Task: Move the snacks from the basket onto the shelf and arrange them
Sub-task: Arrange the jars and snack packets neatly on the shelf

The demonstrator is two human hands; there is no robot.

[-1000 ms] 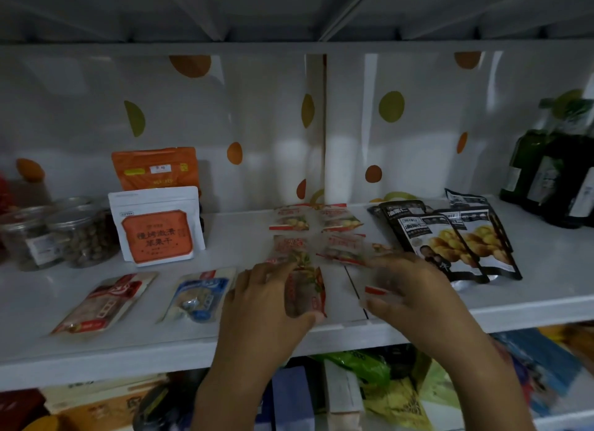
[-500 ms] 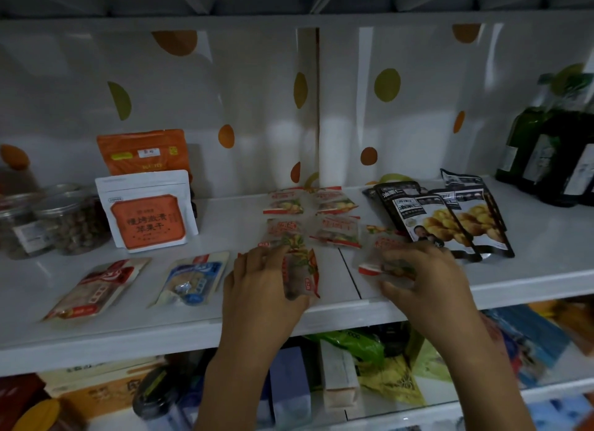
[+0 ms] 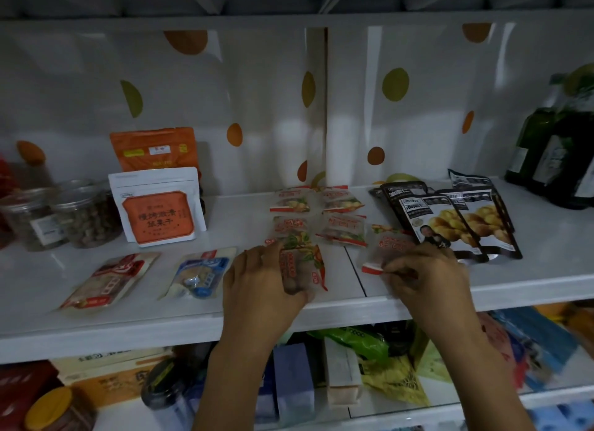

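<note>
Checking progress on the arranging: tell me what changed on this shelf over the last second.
The right hand slid back slightly, uncovering more of the red-edged packet it pinches beside the black bags. The left hand still grips the front-centre packet near the shelf edge. Nothing else moved.

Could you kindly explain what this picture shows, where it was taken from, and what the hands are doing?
There is no robot here: a camera worn on a person's head looks forward and down at two bare hands. On the white shelf, the left hand holds a small clear red-printed snack packet, and the right hand pinches with its fingers a second clear packet with a red strip. Behind them lie four similar packets. Black glossy pouches lie to the right, while a white-and-orange pouch and clear plastic jars stand to the left.
</note>
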